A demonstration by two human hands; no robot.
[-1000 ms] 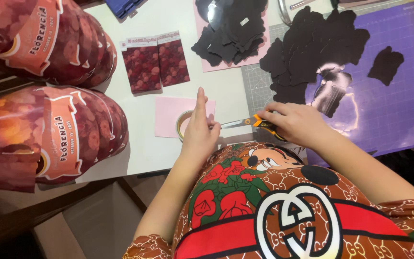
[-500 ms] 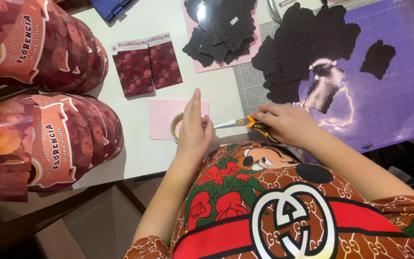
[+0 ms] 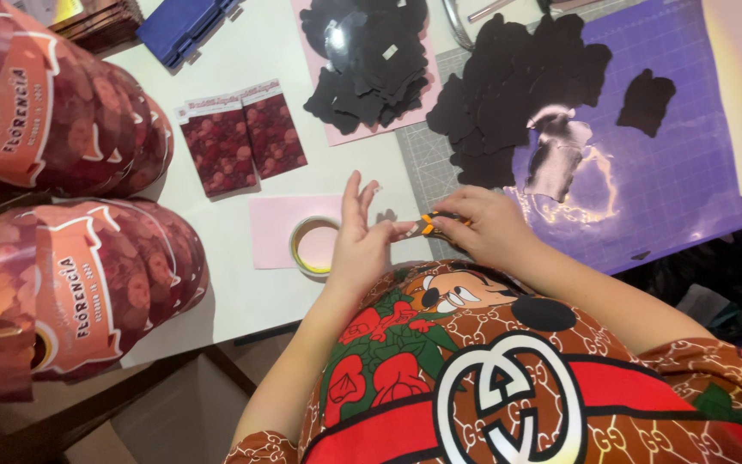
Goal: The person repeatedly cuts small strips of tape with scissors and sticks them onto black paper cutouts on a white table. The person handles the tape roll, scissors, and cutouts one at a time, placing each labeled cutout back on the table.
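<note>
So on the left there are two stacks of dark red, rose-printed packages, glossy and curved like nested cones or popcorn boxes: the upper stack (image 3: 62,112) and the lower stack (image 3: 88,292), both lying on their sides with a paler banner shape printed on them. Can't see anything inside them from here. A blue plastic case (image 3: 184,26) sits at the top edge, closed.

Right hand (image 3: 491,228) is curled shut around a small orange-and-black craft knife (image 3: 427,225), tip pointing left toward the other hand. Left hand (image 3: 361,245) is mostly open, fingers up and spread, with the thumb just touching the knife tip area. Both are right at the near edge of the white table (image 3: 242,86), in front of the person's belly.

Just beside the left hand there's a roll of tape (image 3: 313,247), yellowish ring, sitting on a pink paper sheet (image 3: 272,228). Two flat rose-print cards (image 3: 242,137) lie further up.

A pile of matte black cutouts (image 3: 371,60) with scalloped edges rests on another pink sheet, and a bigger heap of black cutouts (image 3: 517,94) spills over a grey gridded mat onto a shiny purple cutting mat (image 3: 680,172). One single black cutout (image 3: 646,99) lies apart on the purple. There's glare on the purple mat, so that surface is pretty glossy.
</note>
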